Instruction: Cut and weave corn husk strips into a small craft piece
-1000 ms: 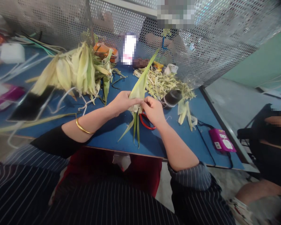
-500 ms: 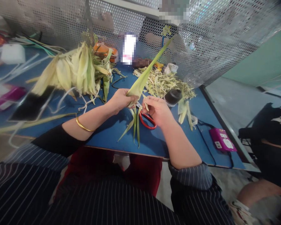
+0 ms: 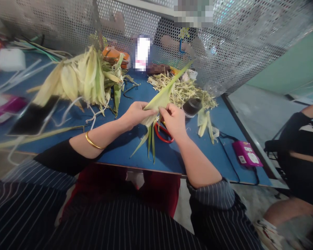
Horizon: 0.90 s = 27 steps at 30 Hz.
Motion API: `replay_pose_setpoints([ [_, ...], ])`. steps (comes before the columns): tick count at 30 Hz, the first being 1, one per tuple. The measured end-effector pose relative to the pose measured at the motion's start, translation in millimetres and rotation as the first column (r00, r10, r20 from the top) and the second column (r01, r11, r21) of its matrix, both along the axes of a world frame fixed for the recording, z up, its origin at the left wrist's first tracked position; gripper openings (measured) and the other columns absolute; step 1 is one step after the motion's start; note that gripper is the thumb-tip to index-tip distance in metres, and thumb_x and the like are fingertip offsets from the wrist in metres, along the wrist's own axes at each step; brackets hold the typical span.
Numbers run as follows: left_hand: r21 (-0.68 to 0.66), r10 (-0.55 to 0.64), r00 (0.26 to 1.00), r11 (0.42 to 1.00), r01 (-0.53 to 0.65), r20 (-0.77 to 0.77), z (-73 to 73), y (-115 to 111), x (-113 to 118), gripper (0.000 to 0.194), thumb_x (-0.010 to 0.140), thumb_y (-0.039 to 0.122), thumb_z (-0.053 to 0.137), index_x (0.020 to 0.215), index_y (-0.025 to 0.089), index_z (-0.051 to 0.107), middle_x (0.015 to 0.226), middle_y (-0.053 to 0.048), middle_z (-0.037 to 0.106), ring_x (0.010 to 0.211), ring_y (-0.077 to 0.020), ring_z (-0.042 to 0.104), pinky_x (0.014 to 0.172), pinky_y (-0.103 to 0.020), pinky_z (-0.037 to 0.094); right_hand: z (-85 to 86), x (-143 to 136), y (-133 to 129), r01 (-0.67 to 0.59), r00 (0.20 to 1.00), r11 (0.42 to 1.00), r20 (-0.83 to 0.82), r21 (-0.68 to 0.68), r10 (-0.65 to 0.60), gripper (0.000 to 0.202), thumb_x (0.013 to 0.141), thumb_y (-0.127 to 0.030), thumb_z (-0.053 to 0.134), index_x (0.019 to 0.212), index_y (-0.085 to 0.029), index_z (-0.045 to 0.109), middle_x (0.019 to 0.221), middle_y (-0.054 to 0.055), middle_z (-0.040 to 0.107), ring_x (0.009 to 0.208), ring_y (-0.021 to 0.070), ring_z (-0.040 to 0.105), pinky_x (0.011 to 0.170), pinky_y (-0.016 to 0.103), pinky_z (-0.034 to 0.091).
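A long pale green corn husk [image 3: 163,98] is stretched between both hands, its narrow tip pointing up and to the right. My left hand [image 3: 137,114] pinches its broad lower end, thumb on top. Close beside it, my right hand [image 3: 175,119] is closed on the husk's right edge with thumb and forefinger. Below the hands, red-handled scissors [image 3: 165,137] lie on the blue table, their blades hidden under the husk and fingers. Several thin green husk strips [image 3: 150,142] reach out toward the table's front edge.
Husks [image 3: 86,78] are heaped at the left, shredded bits [image 3: 182,88] behind my right hand. A black spool [image 3: 192,107] stands right of that hand. A purple box [image 3: 247,153] with a cord lies at the right. Perforated metal [image 3: 245,38] rises behind; a person [image 3: 299,146] sits at far right.
My right hand has moved from the loose strip up to the husk's edge. The husk is now spread wider and tilts further right and lower.
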State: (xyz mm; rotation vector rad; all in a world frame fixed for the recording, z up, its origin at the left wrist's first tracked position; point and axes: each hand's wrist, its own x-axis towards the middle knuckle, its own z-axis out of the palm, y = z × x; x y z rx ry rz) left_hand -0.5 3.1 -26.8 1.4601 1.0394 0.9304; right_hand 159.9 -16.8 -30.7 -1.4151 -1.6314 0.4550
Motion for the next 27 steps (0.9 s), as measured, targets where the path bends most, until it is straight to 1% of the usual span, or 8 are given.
replay_pose_setpoints([
  [2, 0.03, 0.001, 1.0, 1.0, -0.001, 0.015, 0.7, 0, 0, 0.031, 0.072, 0.041, 0.068, 0.082, 0.012, 0.067, 0.066, -0.001, 0.059, 0.057, -0.0097, 0.049, 0.052, -0.021, 0.036, 1.2, -2, -2, -0.022, 0.999, 1.0, 0.048, -0.011, 0.023, 0.029, 0.084, -0.033, 0.056, 0.061, -0.02, 0.043, 0.054, -0.004, 0.045, 0.055, 0.011, 0.04, 0.056, 0.026, 0.033],
  [6, 0.117, 0.083, 0.996, 0.99, -0.078, -0.037, -2.4, 4, 0, 0.029, 0.077, 0.04, 0.062, 0.081, 0.012, 0.067, 0.068, -0.001, 0.059, 0.061, -0.011, 0.05, 0.054, -0.021, 0.037, 0.6, -5, -3, -0.081, 0.99, 0.996, 0.113, -0.038, 0.085, 0.032, 0.083, -0.033, 0.057, 0.059, -0.02, 0.04, 0.054, -0.004, 0.04, 0.055, 0.0101, 0.036, 0.055, 0.026, 0.029],
  [8, 0.142, 0.107, 0.992, 0.985, -0.097, -0.064, -4.9, 5, 1, 0.026, 0.078, 0.037, 0.06, 0.08, 0.012, 0.067, 0.065, 0.0, 0.058, 0.059, -0.0107, 0.049, 0.053, -0.021, 0.037, -1.1, -5, -2, -0.123, 0.992, 0.989, 0.033, -0.08, 0.126, 0.032, 0.083, -0.036, 0.057, 0.06, -0.02, 0.042, 0.055, -0.004, 0.044, 0.056, 0.0104, 0.038, 0.056, 0.025, 0.031],
  [11, 0.159, 0.106, 0.992, 0.983, -0.094, -0.07, -6.1, 6, 1, 0.024, 0.079, 0.035, 0.059, 0.08, 0.013, 0.066, 0.062, 0.001, 0.057, 0.055, -0.0098, 0.048, 0.052, -0.021, 0.037, -1.9, -4, -1, -0.214, 0.963, 0.96, -0.205, -0.18, 0.176, 0.03, 0.081, -0.041, 0.06, 0.064, -0.02, 0.049, 0.057, -0.003, 0.051, 0.054, 0.0104, 0.043, 0.055, 0.025, 0.035],
  [14, 0.13, 0.093, 0.995, 0.988, -0.086, -0.045, -3.2, 4, 1, 0.022, 0.079, 0.034, 0.059, 0.079, 0.013, 0.065, 0.062, 0.001, 0.058, 0.053, -0.0092, 0.048, 0.051, -0.021, 0.037, 0.4, -5, -2, -0.331, 0.877, 0.908, -0.439, -0.259, 0.195, 0.029, 0.076, -0.043, 0.065, 0.067, -0.019, 0.053, 0.056, -0.003, 0.053, 0.049, 0.0091, 0.045, 0.052, 0.025, 0.036],
  [16, 0.089, 0.085, 0.996, 0.993, -0.083, -0.023, 0.1, 2, 2, 0.021, 0.079, 0.032, 0.06, 0.078, 0.012, 0.064, 0.06, 0.001, 0.057, 0.051, -0.0086, 0.047, 0.05, -0.021, 0.037, 2.1, -6, -4, -0.388, 0.816, 0.881, -0.545, -0.269, 0.193, 0.028, 0.073, -0.042, 0.069, 0.068, -0.018, 0.055, 0.055, -0.004, 0.053, 0.047, 0.0085, 0.045, 0.051, 0.024, 0.036],
  [21, -0.009, 0.057, 0.998, 0.998, -0.057, 0.035, 6.9, -1, 2, 0.017, 0.08, 0.029, 0.06, 0.076, 0.013, 0.061, 0.055, 0.002, 0.054, 0.045, -0.0068, 0.044, 0.047, -0.02, 0.036, 2.7, -5, -4, -0.456, 0.727, 0.852, -0.66, -0.259, 0.189, 0.023, 0.07, -0.036, 0.073, 0.069, -0.017, 0.059, 0.056, -0.004, 0.054, 0.047, 0.0078, 0.047, 0.049, 0.023, 0.036],
  [27, -0.039, 0.033, 0.997, 0.999, -0.03, 0.073, 9.8, -3, 1, 0.016, 0.081, 0.028, 0.059, 0.072, 0.014, 0.058, 0.053, 0.003, 0.051, 0.041, -0.0061, 0.043, 0.042, -0.019, 0.034, 6.4, -7, -7, -0.469, 0.71, 0.841, -0.682, -0.271, 0.176, 0.024, 0.068, -0.036, 0.075, 0.068, -0.017, 0.06, 0.055, -0.004, 0.053, 0.047, 0.0071, 0.044, 0.049, 0.023, 0.037],
])
